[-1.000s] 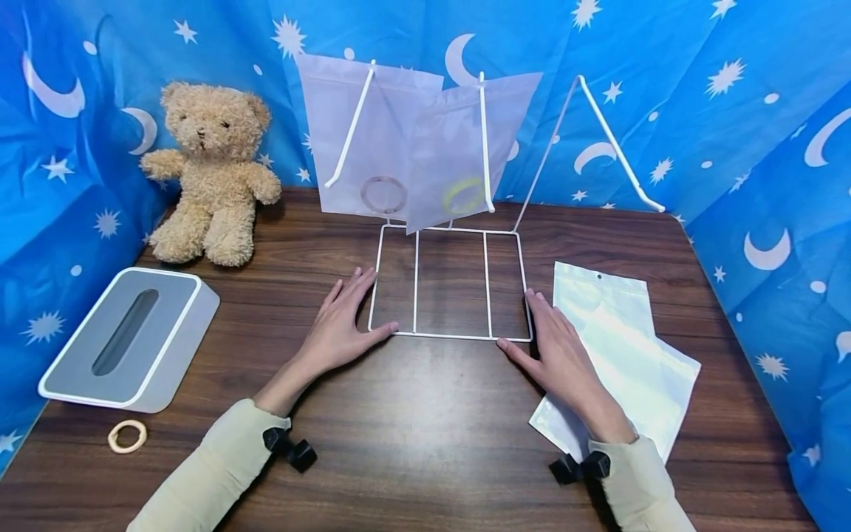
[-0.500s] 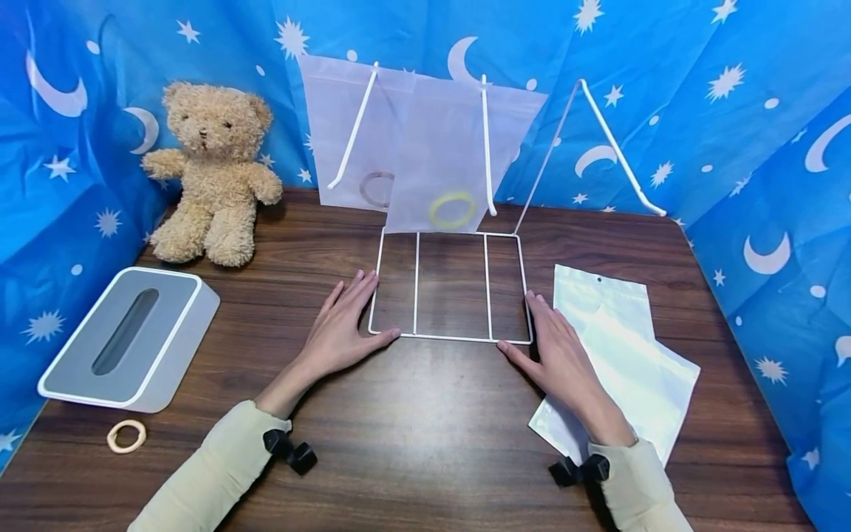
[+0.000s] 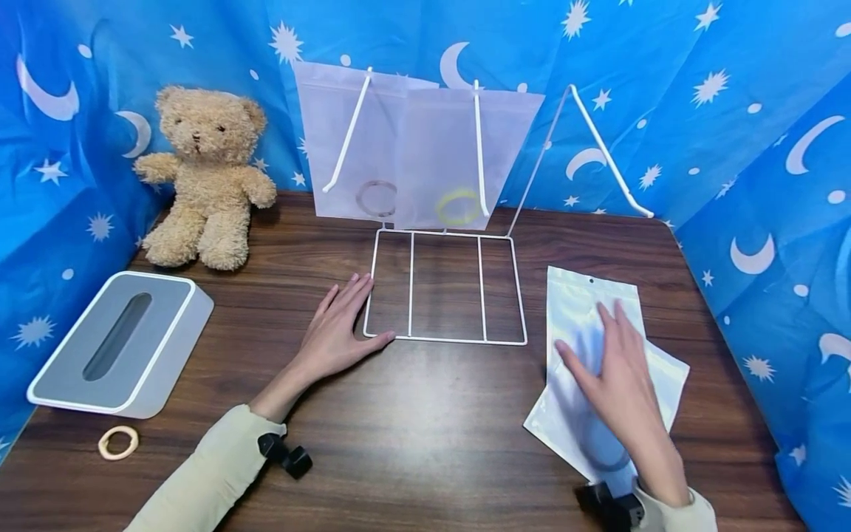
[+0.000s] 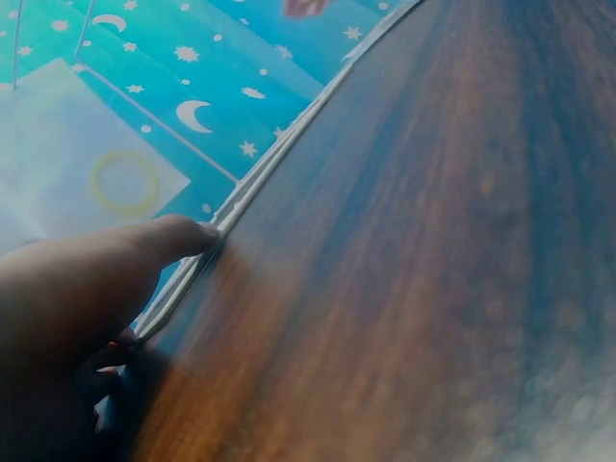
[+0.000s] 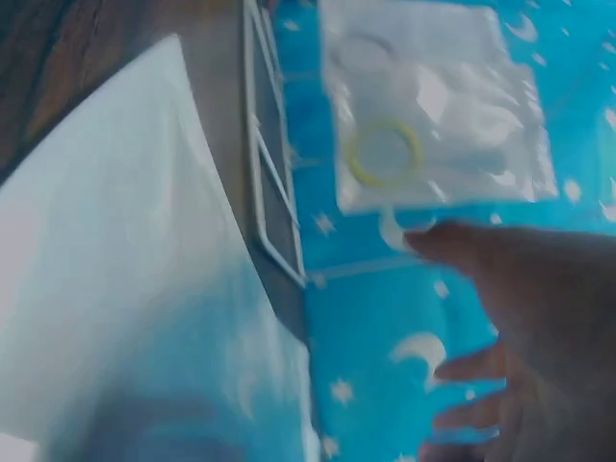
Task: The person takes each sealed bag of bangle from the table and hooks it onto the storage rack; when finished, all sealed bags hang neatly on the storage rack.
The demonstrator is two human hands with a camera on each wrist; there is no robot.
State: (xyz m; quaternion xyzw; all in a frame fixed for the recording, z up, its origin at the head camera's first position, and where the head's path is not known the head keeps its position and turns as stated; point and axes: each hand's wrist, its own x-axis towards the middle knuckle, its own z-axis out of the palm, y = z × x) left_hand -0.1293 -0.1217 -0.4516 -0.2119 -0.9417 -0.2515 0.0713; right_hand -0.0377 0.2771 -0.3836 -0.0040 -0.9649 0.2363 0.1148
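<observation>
A white wire display rack [image 3: 447, 340] stands on the wooden table, with three prongs rising at its back. My left hand [image 3: 335, 325] rests at the front left corner of its base, fingers straight, thumb on the front wire. Two translucent zip bags hang from the left and middle prongs: one bag [image 3: 346, 133] shows a brownish ring, the other bag [image 3: 439, 148] a yellow ring. The right prong [image 3: 608, 155] carries no bag. Over two overlapping silvery zip bags [image 3: 565, 310] on the right, my right hand [image 3: 621, 377] hovers with spread fingers and holds nothing.
A teddy bear [image 3: 206, 177] sits at the back left. In front of it is a grey-topped tissue box [image 3: 126, 347], with a pale wooden ring [image 3: 118, 442] nearby. A blue star-and-moon curtain [image 3: 718, 148] surrounds the table [image 3: 412, 436].
My right hand has left the rack's right corner and moved right, over the silvery bags. The left hand stays at the rack. The hanging bags have swung slightly.
</observation>
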